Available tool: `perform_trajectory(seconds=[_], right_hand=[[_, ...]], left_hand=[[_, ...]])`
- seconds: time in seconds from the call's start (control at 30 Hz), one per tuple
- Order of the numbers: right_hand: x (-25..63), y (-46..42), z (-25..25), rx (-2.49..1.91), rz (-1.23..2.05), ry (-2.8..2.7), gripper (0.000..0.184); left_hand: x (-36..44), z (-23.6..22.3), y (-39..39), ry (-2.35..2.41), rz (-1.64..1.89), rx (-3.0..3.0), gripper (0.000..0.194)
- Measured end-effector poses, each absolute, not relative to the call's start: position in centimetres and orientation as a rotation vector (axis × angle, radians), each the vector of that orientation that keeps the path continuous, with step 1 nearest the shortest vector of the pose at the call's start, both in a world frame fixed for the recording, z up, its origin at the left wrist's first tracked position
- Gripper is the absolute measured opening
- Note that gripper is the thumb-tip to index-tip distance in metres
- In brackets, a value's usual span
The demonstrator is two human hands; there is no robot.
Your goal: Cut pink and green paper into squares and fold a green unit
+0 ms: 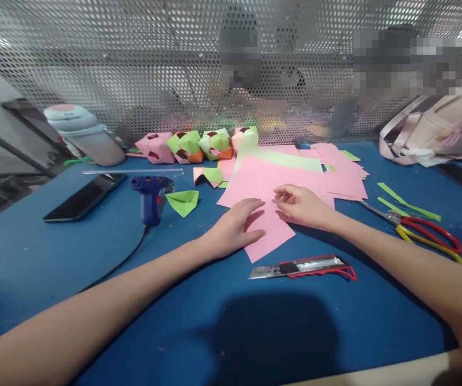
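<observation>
A pink sheet of paper lies on the blue table, one corner pointing toward me. My left hand rests on its lower left part, thumb and fingers apart. Over the same sheet's right side is my right hand, loosely curled, with a gap between thumb and fingers and nothing visible in it. Just in front of both hands lies a red utility knife with its blade out. A folded green paper piece sits left of my left hand.
Folded paper shapes line the perforated metal screen. At left are a glue gun, a phone and a bottle. Scissors, green strips, more pink paper and a bag are at right.
</observation>
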State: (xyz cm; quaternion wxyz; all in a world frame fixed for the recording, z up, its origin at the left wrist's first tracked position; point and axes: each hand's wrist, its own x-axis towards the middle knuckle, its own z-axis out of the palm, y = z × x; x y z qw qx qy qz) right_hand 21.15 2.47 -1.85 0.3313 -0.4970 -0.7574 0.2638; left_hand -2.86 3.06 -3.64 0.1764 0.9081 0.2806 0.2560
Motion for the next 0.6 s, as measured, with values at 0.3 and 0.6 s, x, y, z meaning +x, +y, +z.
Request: perform_trajectory(seconds=[0.3,0.6], right_hand=[[20.6,2.2,-2.8,-1.177,0.582,-2.15,0.044],[20.8,2.0,-2.6,-1.153,0.609,-2.114,0.046]], left_hand=[[-2.6,-3.0,2.3,0.604,0.849,2.681,0.06],[-2.6,-3.0,1.8,0.558,0.867,2.807,0.043]])
